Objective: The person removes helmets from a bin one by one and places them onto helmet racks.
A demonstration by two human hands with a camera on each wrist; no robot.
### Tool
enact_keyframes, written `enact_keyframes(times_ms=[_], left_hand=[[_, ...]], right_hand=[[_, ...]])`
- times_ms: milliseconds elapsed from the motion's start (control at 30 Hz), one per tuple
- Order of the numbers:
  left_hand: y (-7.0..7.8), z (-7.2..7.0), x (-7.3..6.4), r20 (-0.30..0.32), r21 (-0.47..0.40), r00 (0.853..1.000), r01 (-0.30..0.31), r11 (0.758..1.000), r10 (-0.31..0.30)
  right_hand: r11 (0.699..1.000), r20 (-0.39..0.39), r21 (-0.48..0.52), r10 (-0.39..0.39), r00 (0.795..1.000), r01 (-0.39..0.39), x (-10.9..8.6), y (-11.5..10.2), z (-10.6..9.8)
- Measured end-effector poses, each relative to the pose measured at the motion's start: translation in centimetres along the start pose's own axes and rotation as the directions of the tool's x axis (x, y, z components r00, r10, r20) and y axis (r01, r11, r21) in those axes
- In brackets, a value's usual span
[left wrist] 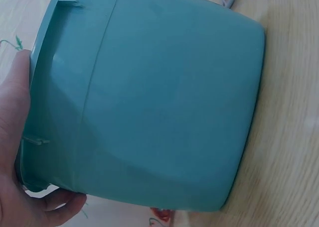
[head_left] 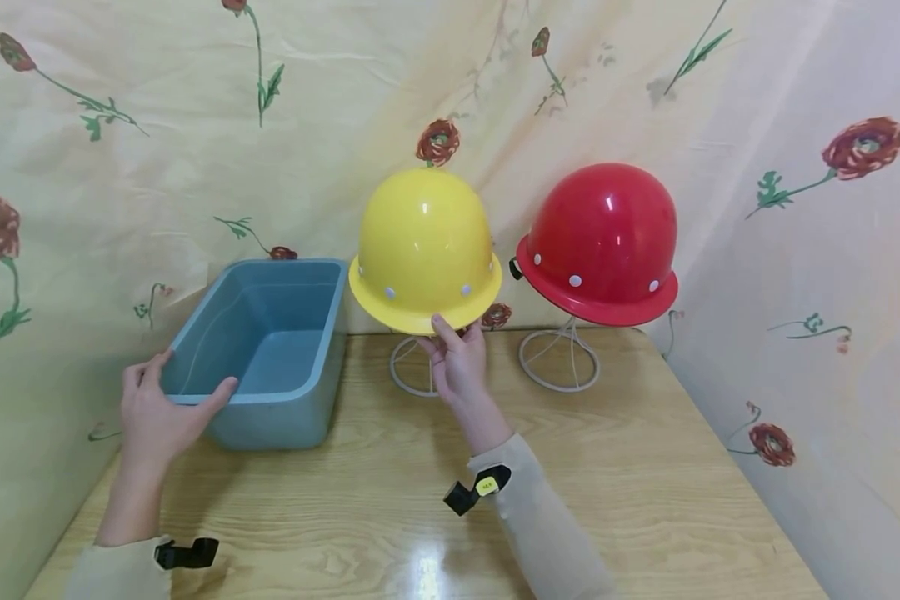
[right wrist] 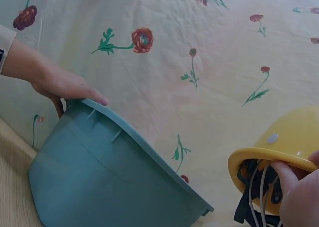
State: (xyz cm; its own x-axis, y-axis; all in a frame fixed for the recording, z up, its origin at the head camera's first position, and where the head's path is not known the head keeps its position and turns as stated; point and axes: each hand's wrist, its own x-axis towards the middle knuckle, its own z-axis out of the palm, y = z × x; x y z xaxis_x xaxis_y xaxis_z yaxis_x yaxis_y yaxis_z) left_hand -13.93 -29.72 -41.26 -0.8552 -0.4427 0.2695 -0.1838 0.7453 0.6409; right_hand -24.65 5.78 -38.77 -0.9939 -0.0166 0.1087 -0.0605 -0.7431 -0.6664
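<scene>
My left hand [head_left: 157, 412] grips the near left corner of a blue-green plastic bin [head_left: 273, 421], its thumb over the front rim and its fingers along the left side. The bin's outer wall [left wrist: 159, 97] fills most of the left wrist view. With thumb above and fingers below, my right hand [head_left: 461, 367] pinches the front brim of a yellow hard hat [head_left: 423, 242]. Under that hat, dark straps [right wrist: 244, 207] and pale stand wires show in the right wrist view. The wire stand's ring base [head_left: 394, 367] rests on the table, partly hidden behind my right hand.
To the right, a red hard hat [head_left: 607, 242] sits tilted on a second wire stand [head_left: 558, 387]. The wooden table [head_left: 645, 467] meets flower-patterned cloth [head_left: 307, 167] at the back and sides. The bin stands at the table's back left.
</scene>
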Motion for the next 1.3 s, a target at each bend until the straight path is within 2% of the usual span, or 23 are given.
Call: enact_keyframes(times_ms=[167,267,367,467,533,600,700,800,867,933,1000,1033,1100,1133,1200,1233,1300], left_hand=[[-0.4,0.2,-0.1,-0.049,0.031,0.998,-0.04,0.999,0.042],[-0.2,0.2,-0.5,-0.105,0.079,0.988,-0.102,0.992,0.11],[0.7,0.4,-1.2,-0.18,0.113,0.962,-0.187,0.976,0.205],[2.2,0.8,-2.2,-0.235,0.094,0.927,-0.277,0.956,0.291],[3.3,1.4,-2.9,-0.259,0.069,0.898,-0.351,0.934,0.356],[4.4,2.1,-3.7,-0.272,0.054,0.858,-0.438,0.897,0.435],[6.0,3.6,-5.0,-0.297,0.03,0.773,-0.58,0.814,0.561],[7.3,5.2,-6.4,-0.313,-0.01,0.695,-0.684,0.729,0.648],[8.1,6.1,-7.3,-0.327,-0.049,0.654,-0.733,0.679,0.682],[8.6,6.8,-8.1,-0.327,-0.077,0.625,-0.765,0.64,0.708],[8.8,7.4,-8.9,-0.308,-0.094,0.608,-0.785,0.613,0.732],[8.7,7.6,-9.3,-0.29,-0.093,0.605,-0.789,0.607,0.742],[8.3,7.9,-10.0,-0.248,-0.085,0.605,-0.792,0.605,0.757],[8.0,8.1,-10.2,-0.232,-0.077,0.605,-0.792,0.606,0.761],[7.3,8.4,-10.6,-0.199,-0.064,0.619,-0.782,0.62,0.76],[6.9,8.6,-10.8,-0.188,-0.06,0.628,-0.775,0.63,0.755],[6.1,9.0,-11.2,-0.16,-0.055,0.657,-0.751,0.658,0.736]], right_hand=[[0.997,0.035,-0.07,0.017,0.999,-0.014,-0.1,0.0,-0.2],[0.99,0.05,-0.136,0.038,0.998,-0.031,-0.1,0.2,-0.6],[0.983,0.06,-0.179,0.056,0.997,-0.044,0.0,0.3,-0.8],[0.978,0.082,-0.203,0.076,0.994,-0.058,0.1,0.2,-1.1],[0.973,0.109,-0.221,0.092,0.99,-0.066,0.1,0.1,-1.3],[0.968,0.141,-0.243,0.106,0.984,-0.069,0.0,0.0,-1.5],[0.955,0.204,-0.289,0.125,0.971,-0.062,-0.3,-0.2,-1.8],[0.939,0.271,-0.342,0.135,0.953,-0.036,-0.4,-0.7,-2.1],[0.921,0.302,-0.39,0.149,0.942,-0.02,-0.5,-1.2,-2.4],[0.891,0.322,-0.454,0.168,0.932,-0.004,-0.5,-1.9,-3.1],[0.835,0.334,-0.549,0.184,0.925,0.032,-0.7,-2.6,-4.2],[0.795,0.342,-0.603,0.188,0.921,0.062,-0.8,-3.1,-4.9],[0.688,0.368,-0.71,0.178,0.912,0.152,-1.1,-4.0,-6.3],[0.618,0.387,-0.758,0.167,0.907,0.209,-1.3,-4.5,-7.0],[0.47,0.42,-0.827,0.149,0.895,0.31,-1.6,-5.5,-8.4],[0.39,0.436,-0.85,0.146,0.888,0.354,-1.8,-6.1,-9.1],[0.227,0.464,-0.875,0.139,0.875,0.428,-2.1,-7.3,-10.6]])
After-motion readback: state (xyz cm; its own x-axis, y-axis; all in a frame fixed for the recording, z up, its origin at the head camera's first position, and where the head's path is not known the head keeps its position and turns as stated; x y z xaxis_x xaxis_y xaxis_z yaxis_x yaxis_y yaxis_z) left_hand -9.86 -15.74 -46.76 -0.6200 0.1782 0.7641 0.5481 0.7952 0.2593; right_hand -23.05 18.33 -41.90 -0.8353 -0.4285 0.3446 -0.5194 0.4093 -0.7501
